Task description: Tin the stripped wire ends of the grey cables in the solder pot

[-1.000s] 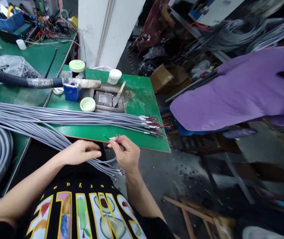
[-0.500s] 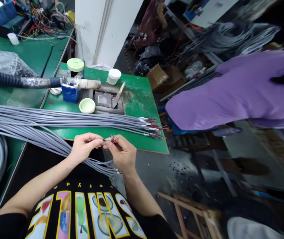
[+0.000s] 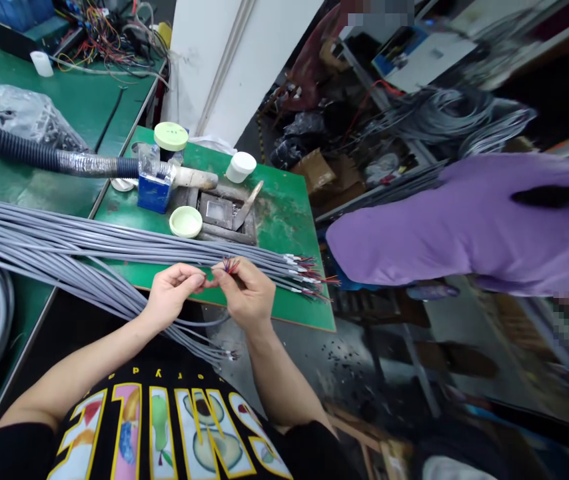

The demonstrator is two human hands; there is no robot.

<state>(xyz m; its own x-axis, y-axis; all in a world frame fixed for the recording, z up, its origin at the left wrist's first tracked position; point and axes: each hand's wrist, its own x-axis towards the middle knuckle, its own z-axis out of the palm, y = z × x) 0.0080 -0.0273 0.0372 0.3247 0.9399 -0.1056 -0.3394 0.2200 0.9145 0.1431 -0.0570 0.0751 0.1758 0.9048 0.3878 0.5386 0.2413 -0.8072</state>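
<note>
At near edge of green table [image 3: 284,207], we now have both hands on one cable end [image 3: 228,265]. Vs 1 s ago: left hand [image 3: 172,290] is off the lap bundle [image 3: 184,333] and up at the fanned red/blue cores, fingertips pinched narrow on them. Right hand [image 3: 247,297] stays closed round the same end, cores pointing far. So core work is two-handed now. Main grey bundle [image 3: 114,243] lies just beyond on the table, tips to the right. Co-worker's purple sleeve [image 3: 464,220] is far right, well apart.

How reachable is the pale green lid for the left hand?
Probably yes: the lid lies just beyond the left hand, only low grey cables between, though its fingers are pinching wires.
</note>
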